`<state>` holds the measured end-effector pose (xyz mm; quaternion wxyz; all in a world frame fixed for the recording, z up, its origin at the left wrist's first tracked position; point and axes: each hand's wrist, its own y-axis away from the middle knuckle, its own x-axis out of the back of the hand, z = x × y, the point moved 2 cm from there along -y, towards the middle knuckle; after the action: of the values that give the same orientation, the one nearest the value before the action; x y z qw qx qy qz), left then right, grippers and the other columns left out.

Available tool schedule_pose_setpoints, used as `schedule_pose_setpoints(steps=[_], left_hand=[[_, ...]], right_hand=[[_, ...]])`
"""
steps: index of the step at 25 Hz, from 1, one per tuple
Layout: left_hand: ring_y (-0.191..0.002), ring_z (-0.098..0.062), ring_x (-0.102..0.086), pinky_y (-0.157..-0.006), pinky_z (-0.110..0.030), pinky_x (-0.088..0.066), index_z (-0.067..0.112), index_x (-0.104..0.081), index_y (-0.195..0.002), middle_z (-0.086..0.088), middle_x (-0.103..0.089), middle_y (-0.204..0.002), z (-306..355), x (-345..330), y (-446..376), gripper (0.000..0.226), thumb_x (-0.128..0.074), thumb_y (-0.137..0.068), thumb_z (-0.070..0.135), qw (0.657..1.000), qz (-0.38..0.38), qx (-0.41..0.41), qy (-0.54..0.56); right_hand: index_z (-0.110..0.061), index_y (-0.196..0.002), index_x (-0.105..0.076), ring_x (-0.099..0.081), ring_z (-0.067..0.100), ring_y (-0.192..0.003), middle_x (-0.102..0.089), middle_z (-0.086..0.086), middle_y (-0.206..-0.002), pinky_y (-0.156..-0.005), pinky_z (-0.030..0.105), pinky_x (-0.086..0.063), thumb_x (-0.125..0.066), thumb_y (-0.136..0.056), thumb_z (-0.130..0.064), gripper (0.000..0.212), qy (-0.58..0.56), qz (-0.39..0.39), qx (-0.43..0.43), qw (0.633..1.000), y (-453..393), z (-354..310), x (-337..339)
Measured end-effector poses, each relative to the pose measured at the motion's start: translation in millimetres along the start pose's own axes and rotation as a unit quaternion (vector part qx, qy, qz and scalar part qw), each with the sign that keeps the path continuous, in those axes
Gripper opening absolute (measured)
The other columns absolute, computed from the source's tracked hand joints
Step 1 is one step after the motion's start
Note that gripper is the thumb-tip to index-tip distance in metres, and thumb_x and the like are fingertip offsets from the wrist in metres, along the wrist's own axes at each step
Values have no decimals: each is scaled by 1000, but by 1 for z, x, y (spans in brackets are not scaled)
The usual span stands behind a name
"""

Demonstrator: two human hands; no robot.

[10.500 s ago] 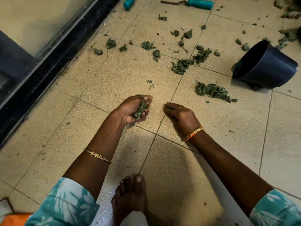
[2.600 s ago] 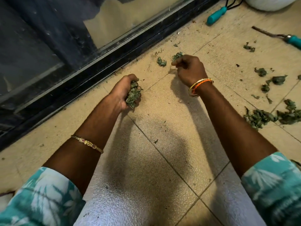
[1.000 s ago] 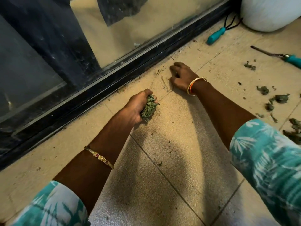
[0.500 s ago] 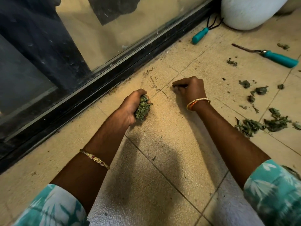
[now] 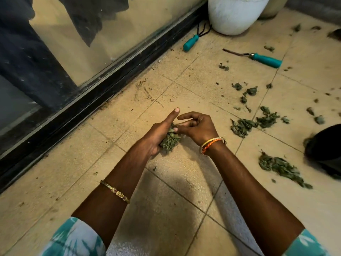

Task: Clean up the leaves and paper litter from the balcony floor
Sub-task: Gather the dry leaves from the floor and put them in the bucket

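At the centre of the tiled balcony floor (image 5: 184,182), a wad of green leaves (image 5: 170,140) is held in the left hand (image 5: 158,134), whose thumb is stretched straight toward twelve o'clock. The right hand (image 5: 198,129) is pressed against the wad with loosely curled fingers; whether anything is pinched cannot be told. Further leaf piles (image 5: 282,168) are scattered from two to four o'clock, near a tipped black pot (image 5: 324,143).

Blocking the left: glass door track (image 5: 103,93). Crowding the right: leaf piles (image 5: 280,167), black pot (image 5: 324,143). Lying far: teal-handled tools (image 5: 265,60), white planter (image 5: 234,13). Staying open: near tiles (image 5: 166,209).
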<state>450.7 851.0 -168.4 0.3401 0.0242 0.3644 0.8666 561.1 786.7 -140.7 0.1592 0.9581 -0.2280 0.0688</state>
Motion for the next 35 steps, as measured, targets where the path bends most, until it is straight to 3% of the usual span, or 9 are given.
schedule_pose_setpoints(steps=[5, 7, 10, 14, 17, 22, 27, 30, 35], left_hand=[[-65, -18, -66, -54, -23, -49, 9, -69, -111, -13, -72, -97, -4, -11, -1, 50, -74, -77, 45, 998, 53, -30, -26], [-60, -21, -63, -55, -27, -51, 8, -66, -103, -11, -72, -83, -3, -19, -4, 29, -69, -85, 31, 998, 63, -29, -10], [-56, -19, -60, -52, -25, -50, 11, -60, -90, -4, -70, -67, 1, -31, -6, 12, -63, -92, 22, 999, 40, -24, 13], [-62, -19, -60, -56, -27, -49, 12, -62, -84, -3, -69, -69, -3, -46, -13, 16, -59, -94, 25, 1000, 2, -11, -10], [-62, -17, -60, -56, -26, -49, 12, -62, -82, -3, -68, -70, -5, -57, -15, 19, -56, -96, 24, 1000, -5, -2, -1], [-64, -15, -61, -54, -24, -49, 12, -60, -84, -3, -69, -70, -5, -63, -15, 19, -53, -97, 24, 1000, -17, 14, 6], [-65, -14, -60, -54, -25, -44, 10, -58, -97, -7, -73, -84, -7, -77, -10, 20, -45, -101, 25, 998, -59, 21, -4], [-51, -11, -56, -44, -20, -46, 10, -58, -105, -10, -68, -88, -10, -88, -9, 26, -47, -99, 33, 993, -107, 38, 33], [-65, -18, -64, -54, -26, -52, 6, -60, -110, -10, -65, -86, -9, -100, -11, 43, -47, -96, 45, 992, -117, 23, 38]], right_hand=[[-14, -107, -55, -64, 20, -70, -60, 4, -81, -73, 31, -57, -61, -79, 11, 38, -29, -31, -15, 999, 12, -2, 14], [-19, -107, -55, -66, 27, -84, -55, 5, -99, -79, 37, -57, -61, -81, 3, 34, -8, 37, -13, 999, 11, 5, 36], [-17, -116, -58, -49, 30, -116, -46, 13, -126, -96, 36, -43, -64, -80, -16, 36, 268, 193, 51, 943, 3, 23, 88], [-20, -136, -44, -17, 35, -139, -22, 15, -150, -112, 45, -21, -66, -80, -43, 65, 445, 177, -16, 878, -6, 54, 129], [-6, -125, -57, -34, 44, -129, -42, 27, -137, -108, 45, -30, -60, -88, -20, 40, 422, 154, 60, 891, -8, 74, 117], [5, -81, -72, -63, 37, -78, -69, 21, -85, -66, 38, -54, -61, -79, 1, 11, 425, 204, 203, 858, 6, 78, 109], [-3, -93, -74, -65, 13, -83, -72, 9, -90, -77, 22, -53, -65, -79, 6, 19, 103, 227, 34, 968, 14, 55, 112], [0, -99, -71, -65, 6, -69, -69, 5, -86, -65, 18, -55, -62, -83, 6, 19, -108, 190, -28, 975, 26, 40, 94], [-11, -118, -48, -64, 25, -75, -66, 5, -109, -58, 29, -49, -41, -94, -1, 27, 108, 135, 81, 982, 46, 24, 72]])
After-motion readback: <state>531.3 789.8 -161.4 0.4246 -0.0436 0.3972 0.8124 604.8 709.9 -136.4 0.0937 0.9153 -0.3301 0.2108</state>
